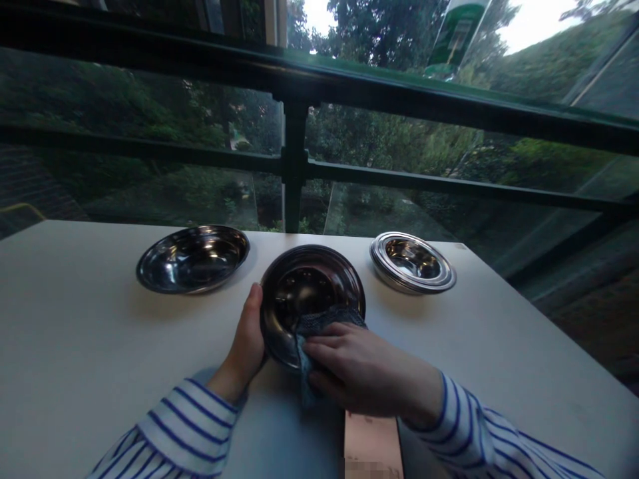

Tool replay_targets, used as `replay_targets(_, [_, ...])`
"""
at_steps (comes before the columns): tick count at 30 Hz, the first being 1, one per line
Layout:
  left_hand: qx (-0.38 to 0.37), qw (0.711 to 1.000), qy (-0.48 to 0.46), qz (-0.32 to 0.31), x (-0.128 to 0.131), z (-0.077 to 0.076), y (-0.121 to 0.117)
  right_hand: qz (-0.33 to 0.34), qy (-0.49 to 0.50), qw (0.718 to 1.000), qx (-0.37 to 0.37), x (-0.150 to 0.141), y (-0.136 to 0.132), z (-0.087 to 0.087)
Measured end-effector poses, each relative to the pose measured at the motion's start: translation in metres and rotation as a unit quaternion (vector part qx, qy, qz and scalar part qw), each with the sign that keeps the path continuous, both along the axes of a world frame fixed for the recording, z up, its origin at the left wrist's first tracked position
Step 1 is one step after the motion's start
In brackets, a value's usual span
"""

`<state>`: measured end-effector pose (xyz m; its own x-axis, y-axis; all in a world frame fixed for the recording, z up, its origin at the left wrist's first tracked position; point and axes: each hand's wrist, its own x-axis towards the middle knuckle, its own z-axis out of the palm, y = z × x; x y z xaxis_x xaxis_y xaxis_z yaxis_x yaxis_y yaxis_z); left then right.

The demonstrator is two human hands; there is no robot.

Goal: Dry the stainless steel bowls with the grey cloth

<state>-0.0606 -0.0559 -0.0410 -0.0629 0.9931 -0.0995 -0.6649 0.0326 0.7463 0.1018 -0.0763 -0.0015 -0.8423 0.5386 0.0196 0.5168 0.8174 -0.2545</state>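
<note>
A shiny metal bowl (305, 286) is tilted up toward me above the white table. My left hand (247, 342) grips its left rim, thumb along the edge and the other fingers hidden behind it. In my right hand (359, 362) is a bluish-grey cloth (329, 321), pressed against the lower right inside of the bowl. The fingers lie bent over the cloth, and part of it hangs below them.
A wide metal bowl (194, 258) stands on the white table (90, 332) at the back left. Several nested metal bowls (412, 261) sit at the back right. A pinkish flat item (373, 442) shows at the front edge. Green railing (295, 159) and glass lie behind the table.
</note>
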Motion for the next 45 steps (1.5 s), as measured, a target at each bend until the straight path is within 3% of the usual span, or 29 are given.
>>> replay_targets(3, [-0.012, 1.000, -0.003, -0.007, 0.000, -0.001, 0.001, -0.002, -0.010, 1.000, -0.006, 0.000, 0.000, 0.000])
replay_targets(8, [-0.013, 1.000, 0.020, 0.009, -0.002, -0.001, 0.001, 0.015, 0.060, 0.998, 0.007, -0.013, 0.000, -0.009])
replay_targets(15, [-0.013, 0.999, 0.015, -0.025, -0.006, 0.000, 0.003, -0.020, 0.001, 1.000, 0.002, 0.007, -0.003, -0.001])
replay_targets(27, [-0.037, 0.999, 0.012, -0.029, -0.010, -0.005, 0.001, -0.035, 0.007, 0.999, 0.041, 0.002, -0.005, -0.013])
replay_targets(35, [0.069, 0.996, 0.035, 0.048, -0.002, -0.008, -0.002, -0.038, 0.024, 0.999, 0.024, -0.009, -0.004, -0.021])
replay_targets(40, [0.011, 1.000, 0.011, 0.017, -0.001, -0.001, 0.000, -0.017, 0.017, 1.000, 0.005, -0.011, -0.007, -0.016])
replay_targets(45, [0.012, 0.998, 0.048, 0.041, -0.006, 0.000, 0.003, -0.054, -0.031, 0.998, 0.022, 0.004, -0.006, -0.009])
